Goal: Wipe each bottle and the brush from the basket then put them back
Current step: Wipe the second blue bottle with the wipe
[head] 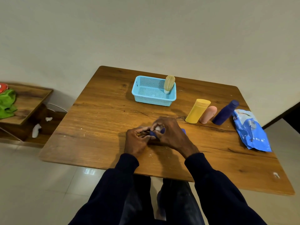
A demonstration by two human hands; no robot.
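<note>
Head view is showing two hands working close together over the near middle of the table (100,111). The left hand (138,141) is holding one end of a small blue bottle (153,133), fingers curled around it. The right hand (171,134) is pinching a white wipe (158,127) and pressing it on the bottle. Further back, the light blue basket (152,101) is sitting on the table with the brush (168,84) standing inside, at its right end. A yellow bottle (197,111), a pink bottle (208,114) and a dark blue bottle (225,112) are standing in a row to the right, beside a blue wipe pack (251,130).
</note>
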